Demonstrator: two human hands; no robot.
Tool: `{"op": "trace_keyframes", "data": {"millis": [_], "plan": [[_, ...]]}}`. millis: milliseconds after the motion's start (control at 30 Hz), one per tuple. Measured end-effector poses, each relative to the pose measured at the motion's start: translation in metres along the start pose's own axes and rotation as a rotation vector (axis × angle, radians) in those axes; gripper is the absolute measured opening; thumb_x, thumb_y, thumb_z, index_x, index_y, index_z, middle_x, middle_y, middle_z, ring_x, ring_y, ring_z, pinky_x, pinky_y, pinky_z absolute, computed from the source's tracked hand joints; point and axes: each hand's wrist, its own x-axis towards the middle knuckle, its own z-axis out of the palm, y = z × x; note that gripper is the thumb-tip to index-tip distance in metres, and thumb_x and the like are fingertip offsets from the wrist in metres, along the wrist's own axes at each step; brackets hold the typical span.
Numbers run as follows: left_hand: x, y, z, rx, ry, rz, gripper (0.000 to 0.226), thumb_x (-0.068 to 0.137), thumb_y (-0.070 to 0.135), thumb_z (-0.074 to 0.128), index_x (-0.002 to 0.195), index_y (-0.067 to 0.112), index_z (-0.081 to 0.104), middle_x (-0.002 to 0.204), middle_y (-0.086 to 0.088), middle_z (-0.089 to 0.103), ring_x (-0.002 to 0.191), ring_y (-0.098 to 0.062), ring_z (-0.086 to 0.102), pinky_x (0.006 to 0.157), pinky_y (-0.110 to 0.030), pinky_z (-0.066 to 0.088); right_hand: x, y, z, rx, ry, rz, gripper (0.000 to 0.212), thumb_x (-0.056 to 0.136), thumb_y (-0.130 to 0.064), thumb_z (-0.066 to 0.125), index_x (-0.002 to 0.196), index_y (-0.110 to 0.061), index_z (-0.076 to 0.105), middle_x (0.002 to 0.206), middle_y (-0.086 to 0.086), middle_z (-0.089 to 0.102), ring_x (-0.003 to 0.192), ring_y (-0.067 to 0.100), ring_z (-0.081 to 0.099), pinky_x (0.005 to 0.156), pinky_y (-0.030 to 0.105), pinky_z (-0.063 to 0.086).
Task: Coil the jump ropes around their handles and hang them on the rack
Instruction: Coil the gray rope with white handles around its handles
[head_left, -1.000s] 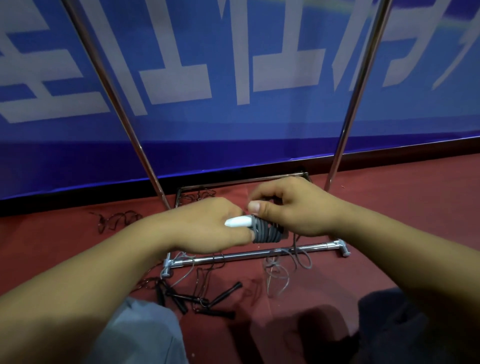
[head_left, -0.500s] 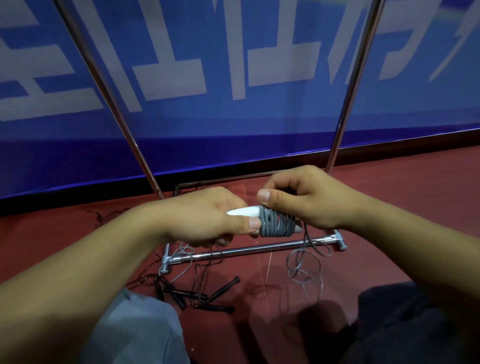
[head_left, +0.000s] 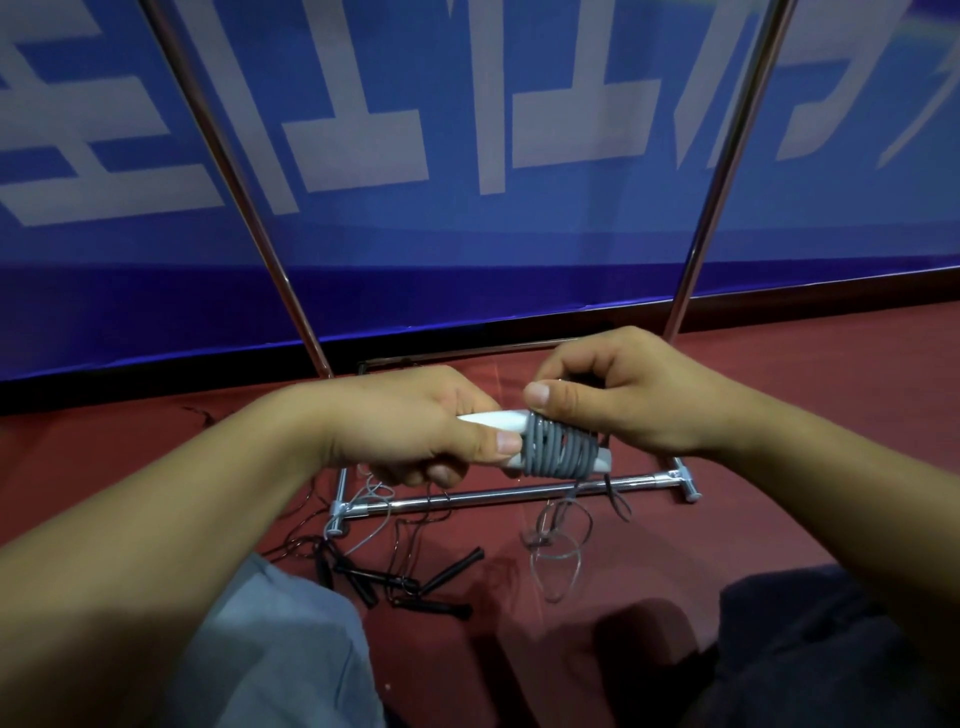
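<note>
Left hand (head_left: 415, 431) grips white handles (head_left: 498, 420); right hand (head_left: 618, 395) pinches grey rope (head_left: 558, 451) coiled round them, held above rack (head_left: 498, 498) base. My worry: loose tail (head_left: 558, 545) on floor snags bar, or pinch slips, coil springs loose.

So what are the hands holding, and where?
Left hand grips the white jump-rope handles at their bare end; right hand pinches the grey cord coil.
</note>
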Motion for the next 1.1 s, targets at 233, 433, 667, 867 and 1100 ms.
{"op": "trace_keyframes", "data": {"millis": [233, 433, 667, 867, 1100], "plan": [[-0.003, -0.003, 0.0, 0.021, -0.076, 0.045, 0.03, 0.097, 0.04, 0.06, 0.068, 0.032, 0.063, 0.053, 0.002, 0.042, 0.047, -0.014, 0.03, 0.049, -0.024, 0.02, -0.002, 0.003, 0.001, 0.092, -0.034, 0.033, 0.029, 0.085, -0.038, 0.067, 0.079, -0.01, 0.073, 0.068, 0.012, 0.066, 0.063, 0.011, 0.057, 0.059, 0.026, 0.046], [-0.003, -0.007, 0.006, 0.059, -0.106, 0.098, 0.026, 0.09, 0.041, 0.06, 0.066, 0.031, 0.06, 0.055, -0.001, 0.046, 0.044, -0.015, 0.035, 0.044, -0.022, 0.027, 0.001, 0.006, 0.0, 0.155, -0.097, 0.119, 0.031, 0.08, -0.037, 0.069, 0.078, -0.006, 0.074, 0.069, 0.002, 0.069, 0.065, 0.007, 0.059, 0.064, 0.022, 0.048], [-0.008, -0.004, 0.006, -0.077, -0.12, 0.174, 0.023, 0.092, 0.036, 0.058, 0.071, 0.03, 0.062, 0.053, -0.002, 0.042, 0.041, -0.013, 0.031, 0.041, -0.017, 0.025, 0.008, 0.014, 0.011, 0.478, -0.103, 0.211, 0.014, 0.091, -0.008, 0.053, 0.077, -0.007, 0.05, 0.055, -0.009, 0.061, 0.048, -0.002, 0.054, 0.049, 0.011, 0.043], [-0.005, -0.001, 0.007, -0.255, 0.039, 0.278, 0.028, 0.092, 0.04, 0.054, 0.068, 0.032, 0.066, 0.055, -0.003, 0.043, 0.036, -0.007, 0.027, 0.038, -0.013, 0.022, 0.011, 0.019, 0.019, 0.446, 0.009, 0.224, 0.024, 0.087, 0.01, 0.052, 0.076, -0.01, 0.059, 0.07, 0.017, 0.042, 0.053, 0.018, 0.03, 0.05, 0.026, 0.02], [0.006, 0.006, 0.008, -0.429, 0.269, 0.305, 0.025, 0.098, 0.034, 0.052, 0.086, 0.021, 0.07, 0.056, -0.008, 0.052, 0.032, -0.006, 0.03, 0.035, -0.011, 0.023, 0.02, 0.015, 0.024, 0.452, 0.282, 0.335, 0.038, 0.1, -0.005, 0.047, 0.066, -0.015, 0.063, 0.057, 0.002, 0.054, 0.048, 0.01, 0.043, 0.043, 0.021, 0.035]]}}
